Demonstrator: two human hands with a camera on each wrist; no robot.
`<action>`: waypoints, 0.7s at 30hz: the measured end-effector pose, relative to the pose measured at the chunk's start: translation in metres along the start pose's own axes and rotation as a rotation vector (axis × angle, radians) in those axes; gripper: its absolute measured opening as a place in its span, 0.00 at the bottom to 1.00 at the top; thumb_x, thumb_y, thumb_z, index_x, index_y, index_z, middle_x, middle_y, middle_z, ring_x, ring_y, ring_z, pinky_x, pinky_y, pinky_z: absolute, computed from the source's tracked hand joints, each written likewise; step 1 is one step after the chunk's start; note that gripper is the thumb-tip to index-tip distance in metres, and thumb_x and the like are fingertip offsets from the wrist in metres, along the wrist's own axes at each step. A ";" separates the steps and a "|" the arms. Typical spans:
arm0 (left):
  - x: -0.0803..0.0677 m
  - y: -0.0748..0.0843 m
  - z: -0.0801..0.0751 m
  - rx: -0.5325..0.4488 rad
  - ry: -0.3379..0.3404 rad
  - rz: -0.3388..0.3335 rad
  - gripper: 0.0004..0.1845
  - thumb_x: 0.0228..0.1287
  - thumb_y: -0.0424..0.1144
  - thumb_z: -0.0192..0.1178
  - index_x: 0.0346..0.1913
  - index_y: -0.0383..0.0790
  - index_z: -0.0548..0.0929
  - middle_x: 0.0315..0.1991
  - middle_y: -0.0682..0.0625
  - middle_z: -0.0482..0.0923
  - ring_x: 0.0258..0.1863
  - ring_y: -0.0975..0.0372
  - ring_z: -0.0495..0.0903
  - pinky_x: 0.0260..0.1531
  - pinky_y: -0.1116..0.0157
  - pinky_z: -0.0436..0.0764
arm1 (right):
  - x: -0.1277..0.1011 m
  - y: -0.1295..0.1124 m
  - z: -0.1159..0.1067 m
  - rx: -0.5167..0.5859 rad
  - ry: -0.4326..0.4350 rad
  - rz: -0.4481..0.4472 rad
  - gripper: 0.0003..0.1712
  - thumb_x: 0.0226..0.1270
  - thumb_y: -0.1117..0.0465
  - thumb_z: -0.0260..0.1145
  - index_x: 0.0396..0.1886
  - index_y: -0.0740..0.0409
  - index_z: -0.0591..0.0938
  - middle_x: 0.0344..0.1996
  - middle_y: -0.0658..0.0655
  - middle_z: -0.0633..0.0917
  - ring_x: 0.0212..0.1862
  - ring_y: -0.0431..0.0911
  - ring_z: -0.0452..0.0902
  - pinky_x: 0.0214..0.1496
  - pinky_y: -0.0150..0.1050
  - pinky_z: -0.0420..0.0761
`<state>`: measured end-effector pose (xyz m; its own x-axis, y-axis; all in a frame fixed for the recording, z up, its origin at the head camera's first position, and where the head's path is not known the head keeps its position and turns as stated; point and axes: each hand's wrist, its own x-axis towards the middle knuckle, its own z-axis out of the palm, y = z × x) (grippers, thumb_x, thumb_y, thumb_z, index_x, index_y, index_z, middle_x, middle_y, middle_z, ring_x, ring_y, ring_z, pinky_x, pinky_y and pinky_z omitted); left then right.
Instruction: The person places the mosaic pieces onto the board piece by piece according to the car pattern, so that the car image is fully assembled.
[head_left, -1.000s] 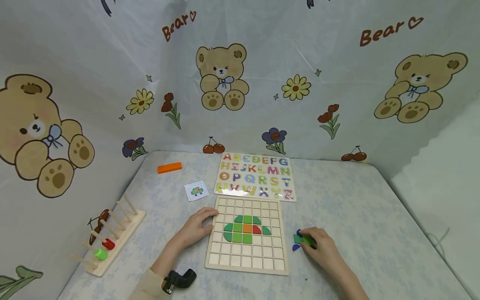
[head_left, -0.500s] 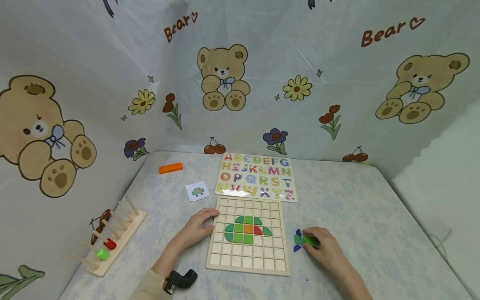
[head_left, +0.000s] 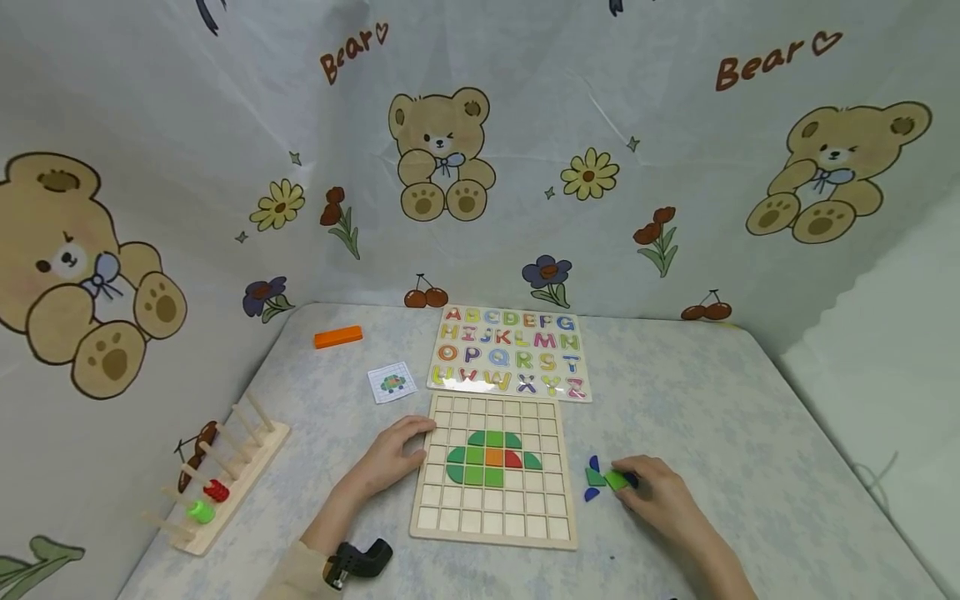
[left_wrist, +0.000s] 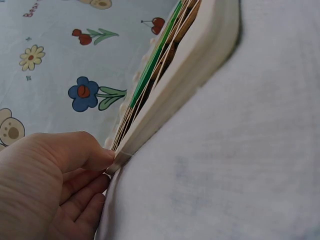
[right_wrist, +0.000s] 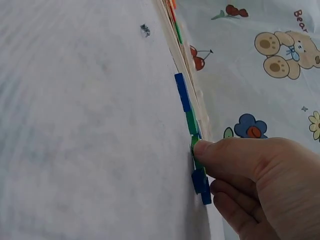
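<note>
Near the worktop's front edge, my right hand [head_left: 654, 492] still pinches the green tile [head_left: 617, 480] beside the board [head_left: 495, 533]; barely moved, not placed. My left hand [head_left: 393, 454] steadies the board, fingers flat.

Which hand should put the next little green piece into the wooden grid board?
Probably the right hand: its fingers already pinch a small green piece beside the wooden grid board. The left hand rests on the board's left edge, steadying it.

Alphabet board [head_left: 510, 352], orange block [head_left: 338, 337], peg rack [head_left: 225, 468].
</note>
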<state>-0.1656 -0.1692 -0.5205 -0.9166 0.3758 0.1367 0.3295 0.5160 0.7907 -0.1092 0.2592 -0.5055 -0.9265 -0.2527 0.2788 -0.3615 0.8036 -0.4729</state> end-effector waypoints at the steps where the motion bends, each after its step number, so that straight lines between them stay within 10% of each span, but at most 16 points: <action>1: 0.000 0.000 0.000 -0.003 -0.002 0.000 0.23 0.60 0.29 0.60 0.60 0.37 0.76 0.58 0.50 0.71 0.62 0.55 0.67 0.61 0.53 0.66 | 0.001 -0.001 0.000 -0.002 0.000 -0.001 0.23 0.44 0.68 0.77 0.45 0.58 0.84 0.41 0.49 0.82 0.45 0.47 0.76 0.44 0.45 0.80; 21: -0.001 0.001 0.001 0.004 0.013 -0.016 0.23 0.60 0.29 0.60 0.60 0.38 0.76 0.58 0.52 0.71 0.62 0.56 0.67 0.61 0.53 0.66 | 0.005 0.004 0.005 -0.008 -0.008 0.047 0.20 0.47 0.69 0.75 0.43 0.58 0.84 0.38 0.49 0.82 0.43 0.46 0.75 0.43 0.46 0.79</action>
<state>-0.1646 -0.1684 -0.5207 -0.9246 0.3576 0.1314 0.3152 0.5247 0.7908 -0.1155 0.2586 -0.5108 -0.9433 -0.2189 0.2497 -0.3168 0.8187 -0.4790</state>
